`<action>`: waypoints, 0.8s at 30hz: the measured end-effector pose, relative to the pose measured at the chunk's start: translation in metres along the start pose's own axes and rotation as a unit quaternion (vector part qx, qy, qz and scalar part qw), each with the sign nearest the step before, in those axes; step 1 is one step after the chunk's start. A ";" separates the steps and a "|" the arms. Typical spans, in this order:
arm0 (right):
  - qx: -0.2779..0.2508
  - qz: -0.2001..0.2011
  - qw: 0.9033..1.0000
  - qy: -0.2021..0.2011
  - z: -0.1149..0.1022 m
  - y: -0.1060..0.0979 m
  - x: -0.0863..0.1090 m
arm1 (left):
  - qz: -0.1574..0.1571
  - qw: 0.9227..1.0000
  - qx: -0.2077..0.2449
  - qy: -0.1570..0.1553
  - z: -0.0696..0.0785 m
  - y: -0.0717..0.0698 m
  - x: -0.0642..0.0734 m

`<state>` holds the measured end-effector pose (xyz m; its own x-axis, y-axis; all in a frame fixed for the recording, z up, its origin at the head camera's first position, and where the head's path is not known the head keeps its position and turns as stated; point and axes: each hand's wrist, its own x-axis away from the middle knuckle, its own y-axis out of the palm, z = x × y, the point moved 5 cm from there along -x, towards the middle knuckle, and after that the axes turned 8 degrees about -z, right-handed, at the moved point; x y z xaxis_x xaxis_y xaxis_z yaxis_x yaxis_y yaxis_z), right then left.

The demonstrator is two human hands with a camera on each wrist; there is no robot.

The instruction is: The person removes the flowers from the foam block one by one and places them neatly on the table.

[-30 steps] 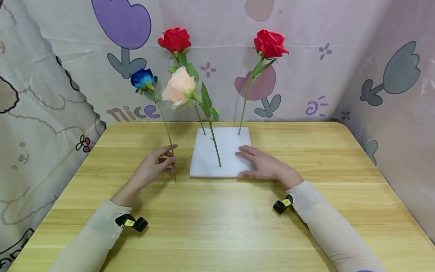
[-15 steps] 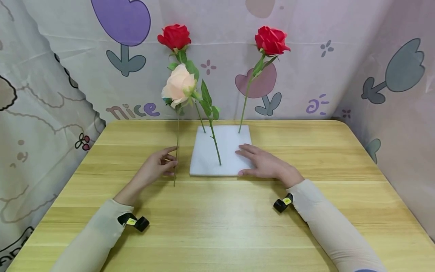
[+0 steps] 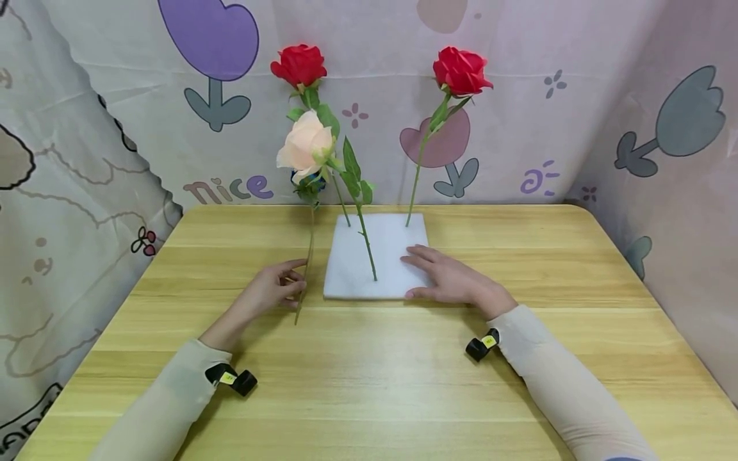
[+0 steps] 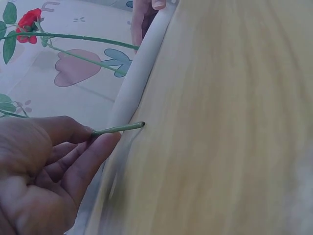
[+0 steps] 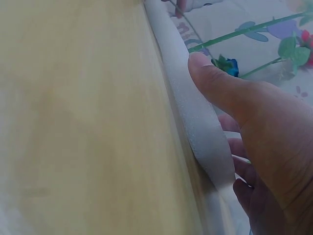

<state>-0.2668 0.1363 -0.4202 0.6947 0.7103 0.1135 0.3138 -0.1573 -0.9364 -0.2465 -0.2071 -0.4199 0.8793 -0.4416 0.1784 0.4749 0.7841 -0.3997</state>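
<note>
So L fingers (image 4: 95,159) pinch stem (image 4: 120,129), R fingers (image 3: 425,254) spread on foam (image 3: 353,269)

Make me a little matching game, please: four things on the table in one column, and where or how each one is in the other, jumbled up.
1. blue rose
2. peach rose
3. two red roses
4. right hand

A. resting on the right side of the white foam board
B. standing near the board's back edge
C. stem pinched by the left hand
D. standing near the board's front edge

Pairs: 1-C, 2-D, 3-B, 4-A
</note>
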 end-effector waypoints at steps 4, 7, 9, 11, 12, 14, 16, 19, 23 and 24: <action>0.004 0.003 1.000 -0.003 0.000 0.000 -0.001 | -0.011 1.000 -0.002 -0.003 -0.004 0.001 0.000; 0.001 0.002 1.000 -0.004 0.001 0.000 -0.001 | -0.023 1.000 -0.005 -0.011 -0.006 0.003 0.001; 0.000 0.003 1.000 -0.004 0.001 0.000 -0.001 | -0.028 0.999 -0.003 -0.020 -0.007 0.003 0.001; -0.001 0.003 1.000 -0.005 0.001 -0.001 -0.001 | -0.032 0.999 0.000 -0.025 -0.007 0.004 0.001; 0.000 0.004 1.000 -0.005 0.001 -0.002 -0.001 | -0.035 0.999 0.002 -0.026 -0.007 0.004 0.001; 0.001 0.006 1.000 -0.006 0.000 -0.002 -0.001 | -0.036 0.999 0.003 -0.027 -0.007 0.004 0.000; 0.002 0.006 1.000 -0.007 0.000 -0.002 -0.001 | -0.040 0.999 0.002 -0.028 -0.007 0.004 0.000; -0.001 0.004 1.000 -0.005 0.001 -0.001 0.000 | -0.048 0.998 0.006 -0.032 -0.009 0.006 0.000; -0.002 0.003 1.000 -0.002 0.001 0.000 0.000 | -0.055 0.998 0.014 -0.035 -0.011 0.009 0.001; -0.003 0.002 1.000 -0.001 0.001 0.001 0.000 | -0.056 0.998 0.015 -0.036 -0.011 0.009 0.001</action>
<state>-0.2673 0.1372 -0.4214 0.6944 0.7114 0.1079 0.3140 -0.1647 -0.9350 -0.2417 -0.2053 -0.4335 0.8207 -0.4954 0.2847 0.5699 0.7451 -0.3465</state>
